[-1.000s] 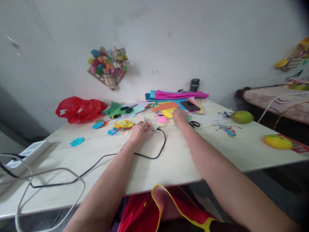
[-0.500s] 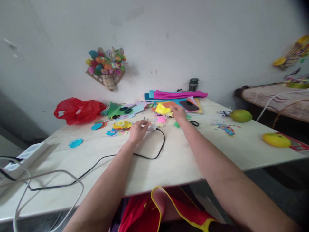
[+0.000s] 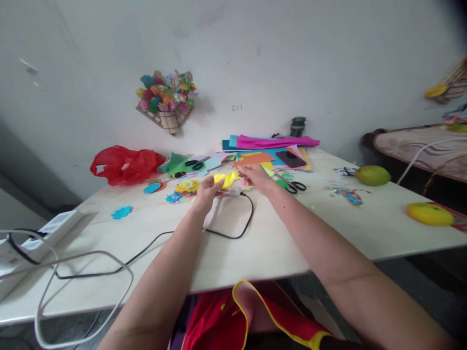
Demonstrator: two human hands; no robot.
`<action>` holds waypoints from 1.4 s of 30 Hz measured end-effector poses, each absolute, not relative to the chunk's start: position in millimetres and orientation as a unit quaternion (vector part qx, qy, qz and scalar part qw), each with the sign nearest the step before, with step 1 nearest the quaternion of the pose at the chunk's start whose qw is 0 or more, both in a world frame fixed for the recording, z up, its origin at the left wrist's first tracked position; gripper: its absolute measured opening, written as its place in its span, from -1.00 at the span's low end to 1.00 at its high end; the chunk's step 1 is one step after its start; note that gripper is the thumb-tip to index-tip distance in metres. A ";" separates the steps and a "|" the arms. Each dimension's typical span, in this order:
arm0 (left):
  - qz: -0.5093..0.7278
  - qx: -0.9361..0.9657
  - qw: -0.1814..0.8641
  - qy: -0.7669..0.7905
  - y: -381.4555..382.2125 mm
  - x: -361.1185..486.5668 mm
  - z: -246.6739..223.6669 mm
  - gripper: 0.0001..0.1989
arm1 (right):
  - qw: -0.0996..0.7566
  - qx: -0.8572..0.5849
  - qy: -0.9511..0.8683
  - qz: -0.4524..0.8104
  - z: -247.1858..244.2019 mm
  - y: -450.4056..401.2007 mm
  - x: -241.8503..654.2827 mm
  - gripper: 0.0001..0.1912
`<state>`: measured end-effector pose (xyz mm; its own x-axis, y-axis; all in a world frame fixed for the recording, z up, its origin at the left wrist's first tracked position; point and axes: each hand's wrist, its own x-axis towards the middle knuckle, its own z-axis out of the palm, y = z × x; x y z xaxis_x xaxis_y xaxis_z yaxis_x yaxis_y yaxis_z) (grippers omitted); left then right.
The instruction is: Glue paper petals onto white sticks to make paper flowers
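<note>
A crumpled yellow packet (image 3: 226, 180), which looks like soft material in clear plastic, is held up above the middle of the table. My left hand (image 3: 207, 192) grips its left end between thumb and fingers. At its right end, the fingertips of my right hand (image 3: 256, 177) are pinched together on the packet's edge. Below the hands lies a whitish object joined to a black cable (image 3: 239, 237); most of it is hidden. Yellow flower-shaped cutouts (image 3: 187, 186) and blue ones (image 3: 172, 198) lie left of my left hand. Black-handled scissors (image 3: 297, 186) rest right of my right hand.
Coloured sheets (image 3: 277, 142), a phone (image 3: 291, 159) and another pair of scissors (image 3: 197, 164) lie at the back. A red plastic bag (image 3: 126, 166) sits back left, a power strip (image 3: 54, 231) front left. Two mangoes (image 3: 372, 175) (image 3: 430, 214) stand right.
My right hand has brought the yellow packet left and nearer, and my left hand has taken hold of it. The scissors by my right hand show more fully. The view has shifted slightly.
</note>
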<state>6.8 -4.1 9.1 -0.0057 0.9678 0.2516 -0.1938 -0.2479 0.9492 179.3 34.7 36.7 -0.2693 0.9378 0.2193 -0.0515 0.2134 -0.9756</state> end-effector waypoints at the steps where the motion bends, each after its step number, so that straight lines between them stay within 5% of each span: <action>1: 0.608 0.506 0.487 0.370 -3.9 5.7 9.0 -0.54 | 0.473 -0.354 -0.605 0.535 36.9 35.3 181.7 -0.77; 21: 0.622 0.465 0.535 0.333 1.7 -0.6 0.9 -0.48 | 0.404 -0.285 -0.615 0.613 36.9 34.0 189.0 -0.82; 42: 0.622 0.465 0.522 0.352 -1.4 3.0 0.7 -0.42 | 0.412 -0.308 -0.647 0.563 32.2 37.1 183.7 -0.78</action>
<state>3.0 -1.4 0.7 -0.0224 0.9773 0.2106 -0.3234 -0.2064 0.9235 183.7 37.1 32.2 -0.4707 0.8624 0.1862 -0.0649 0.1767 -0.9821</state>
